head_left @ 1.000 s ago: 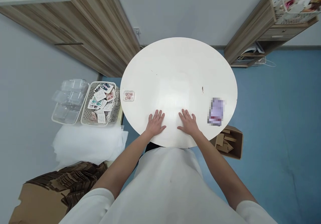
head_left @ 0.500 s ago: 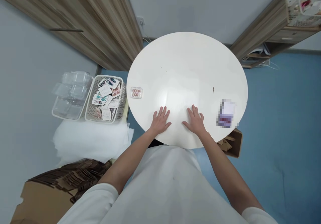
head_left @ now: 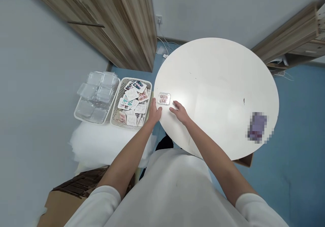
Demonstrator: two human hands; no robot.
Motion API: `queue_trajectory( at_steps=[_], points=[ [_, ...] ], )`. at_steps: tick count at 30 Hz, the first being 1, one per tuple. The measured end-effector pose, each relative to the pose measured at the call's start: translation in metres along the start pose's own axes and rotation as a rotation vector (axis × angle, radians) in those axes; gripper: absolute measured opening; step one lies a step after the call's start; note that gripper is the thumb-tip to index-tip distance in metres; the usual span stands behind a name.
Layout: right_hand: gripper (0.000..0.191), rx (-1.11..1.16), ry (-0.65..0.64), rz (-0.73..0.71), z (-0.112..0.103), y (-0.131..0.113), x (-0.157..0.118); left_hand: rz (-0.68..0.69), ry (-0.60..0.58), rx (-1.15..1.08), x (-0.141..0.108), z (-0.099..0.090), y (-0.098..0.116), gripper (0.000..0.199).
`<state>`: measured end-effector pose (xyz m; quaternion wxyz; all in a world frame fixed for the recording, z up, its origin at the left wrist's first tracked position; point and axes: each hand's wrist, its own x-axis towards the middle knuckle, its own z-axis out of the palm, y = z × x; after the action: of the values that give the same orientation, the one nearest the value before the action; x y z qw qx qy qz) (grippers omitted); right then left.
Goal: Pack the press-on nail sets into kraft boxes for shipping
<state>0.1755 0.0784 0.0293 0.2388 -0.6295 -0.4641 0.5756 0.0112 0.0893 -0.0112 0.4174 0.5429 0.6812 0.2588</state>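
Note:
A small clear plastic box (head_left: 164, 98) with pinkish oval pieces inside lies near the left edge of the round white table (head_left: 218, 71). My left hand (head_left: 154, 112) is at the table's left rim, just left of the box, thumb apart from the fingers and holding nothing. To the box's right is my right hand (head_left: 179, 112), fingers apart and empty. Both hands are close to the box; a small gap shows between it and the right hand. Whether the left fingers touch it I cannot tell.
Left of the table stands a white basket (head_left: 113, 119) of cards with coloured pieces. Beside it, another basket (head_left: 76, 113) holds clear plastic boxes (head_left: 98, 91). White sheets (head_left: 101, 142) lie in front, above brown cardboard (head_left: 61, 206). A blurred purple item (head_left: 257, 127) is at the table's right.
Both hands have left the table's front, where they lay flat, and moved left to either side of the small clear box. The view has shifted left.

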Motion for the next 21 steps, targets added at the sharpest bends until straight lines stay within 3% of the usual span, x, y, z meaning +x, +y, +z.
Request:
queue_trajectory(
  at_steps=[5, 11, 16, 21],
  points=[
    [0.062, 0.135, 0.003, 0.000, 0.024, -0.016, 0.011, -0.075, -0.048, -0.192, 0.009, 0.004, -0.001, 0.060],
    [0.057, 0.190, 0.014, 0.002, 0.021, -0.013, 0.007, -0.074, -0.050, -0.272, 0.006, 0.007, -0.001, 0.055],
    [0.062, 0.201, 0.091, 0.033, 0.003, 0.006, -0.014, -0.006, -0.086, -0.308, -0.012, 0.023, 0.012, 0.053],
    [0.061, 0.184, 0.187, 0.027, -0.038, 0.043, -0.056, 0.070, -0.182, -0.275, -0.048, 0.060, 0.041, 0.053]
  ],
)
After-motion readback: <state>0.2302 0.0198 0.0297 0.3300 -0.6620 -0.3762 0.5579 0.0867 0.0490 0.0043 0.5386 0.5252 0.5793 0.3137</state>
